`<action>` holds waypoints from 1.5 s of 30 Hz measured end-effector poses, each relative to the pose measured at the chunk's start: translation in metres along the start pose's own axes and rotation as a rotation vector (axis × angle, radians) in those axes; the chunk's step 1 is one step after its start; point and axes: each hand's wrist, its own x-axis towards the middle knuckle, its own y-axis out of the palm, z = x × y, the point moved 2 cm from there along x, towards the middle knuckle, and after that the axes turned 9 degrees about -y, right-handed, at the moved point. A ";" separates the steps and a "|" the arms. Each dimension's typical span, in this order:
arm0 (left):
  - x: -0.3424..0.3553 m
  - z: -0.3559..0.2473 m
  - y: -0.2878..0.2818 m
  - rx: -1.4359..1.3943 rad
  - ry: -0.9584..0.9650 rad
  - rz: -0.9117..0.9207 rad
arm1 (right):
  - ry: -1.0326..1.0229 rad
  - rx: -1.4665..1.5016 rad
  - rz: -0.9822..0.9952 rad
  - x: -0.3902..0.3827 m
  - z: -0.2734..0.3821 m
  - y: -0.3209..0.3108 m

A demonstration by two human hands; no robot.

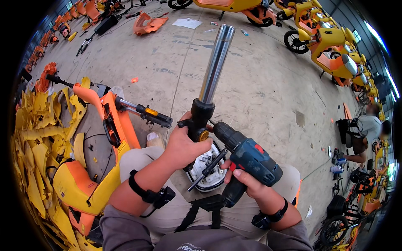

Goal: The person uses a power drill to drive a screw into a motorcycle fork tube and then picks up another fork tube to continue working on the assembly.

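Head view: left hand (184, 145) wraps the black lower end of a chrome fork leg (214, 71), tilted above the lap; right hand (248, 180) grips a cordless drill (256, 162), bit contact unclear. Probably fastener work; next needs steady bit alignment.

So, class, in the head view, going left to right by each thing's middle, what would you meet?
Yellow panels → scooter → left hand → tube → drill → another person.
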 end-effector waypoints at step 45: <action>-0.002 -0.015 -0.012 -0.264 -0.095 0.236 | -0.215 -0.966 0.119 -0.002 0.019 -0.013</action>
